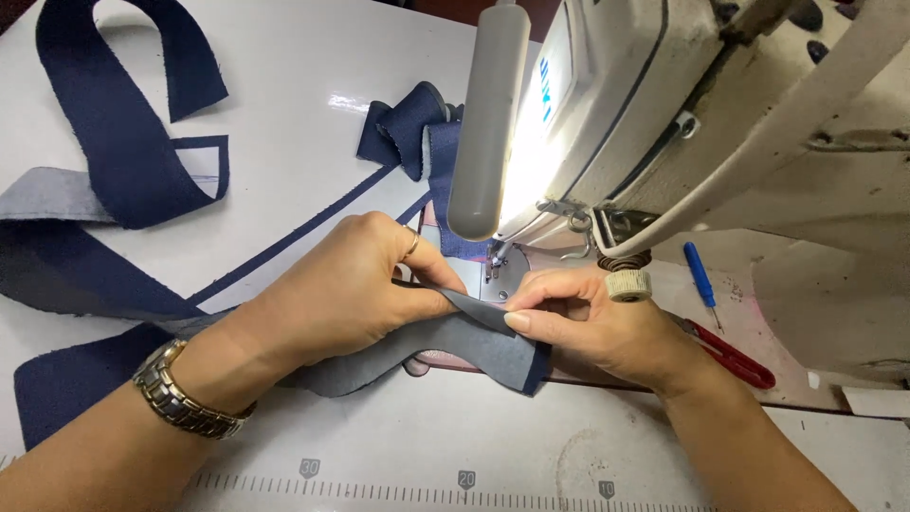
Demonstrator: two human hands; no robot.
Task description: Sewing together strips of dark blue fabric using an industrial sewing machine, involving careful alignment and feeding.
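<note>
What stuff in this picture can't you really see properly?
All in the head view:
- The needle at the presser foot: too small, washed out by the lamp glare.
- The red thread snips: the right hand covers one end.
- The navy fabric strip: its middle lies under the left hand.
- The sewing machine: cut off by the top and right edges.
- The blue seam ripper: tip too small.

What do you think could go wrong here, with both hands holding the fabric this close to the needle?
1. The left hand and right hand pinch the folded navy fabric strip just in front of the presser foot, so a fingertip could slip under the needle.
2. The long loose strip trailing across the table might snag or drag the seam off line.
3. The red snips beside the right wrist could be knocked.
</note>
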